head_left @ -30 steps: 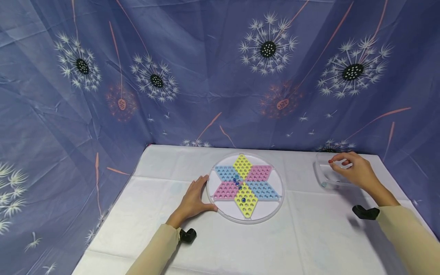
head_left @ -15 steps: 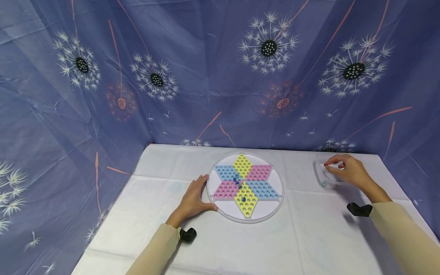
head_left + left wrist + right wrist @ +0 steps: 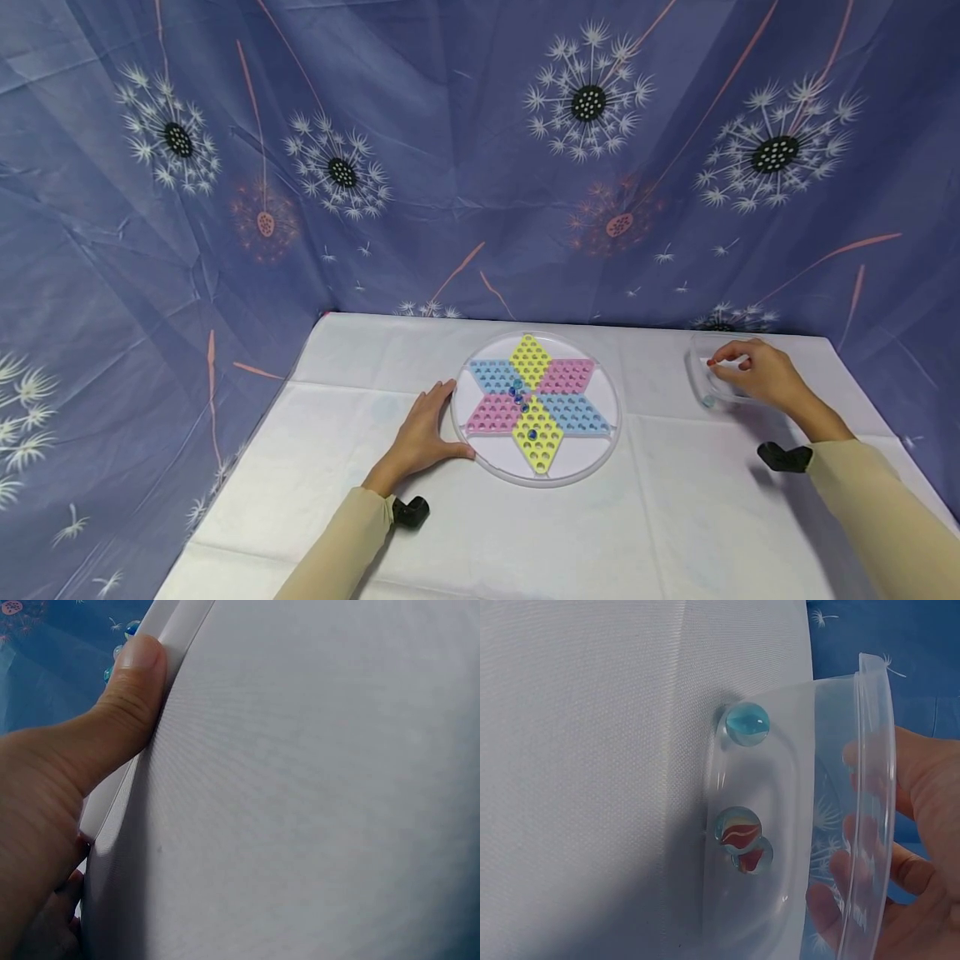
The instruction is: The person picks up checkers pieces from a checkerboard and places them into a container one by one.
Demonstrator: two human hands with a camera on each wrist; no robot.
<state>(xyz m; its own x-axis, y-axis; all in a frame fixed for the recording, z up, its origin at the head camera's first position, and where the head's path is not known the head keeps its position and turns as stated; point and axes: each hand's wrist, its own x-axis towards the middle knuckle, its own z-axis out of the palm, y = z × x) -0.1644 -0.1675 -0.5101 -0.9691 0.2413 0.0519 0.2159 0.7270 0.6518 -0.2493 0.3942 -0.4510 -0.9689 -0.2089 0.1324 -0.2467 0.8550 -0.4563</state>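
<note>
A round Chinese checkers board (image 3: pixel 480 337) with yellow, pink and blue star points lies on the white table. Several blue marbles (image 3: pixel 517 399) sit near its centre, and one blue marble (image 3: pixel 532 435) is in the near yellow point. My left hand (image 3: pixel 422 433) rests on the board's left rim, thumb and fingers spread. At the right, my right hand (image 3: pixel 757 371) hangs over a clear plastic box (image 3: pixel 874 787), fingers loosely bent and dipping behind its wall. Low in the box lie a teal marble (image 3: pixel 748 724) and red-swirled marbles (image 3: pixel 739 830). A small reddish spot shows at the right fingertips; its nature is unclear.
A blue dandelion-print cloth (image 3: pixel 450 167) hangs behind the table and along its left side. The white tablecloth (image 3: pixel 570 542) has shallow creases. Black wrist cameras (image 3: pixel 411 513) sit at both cuffs.
My right hand has moved slightly left and down over the clear box, then stayed nearly still. My left hand, the board and its marbles look unchanged.
</note>
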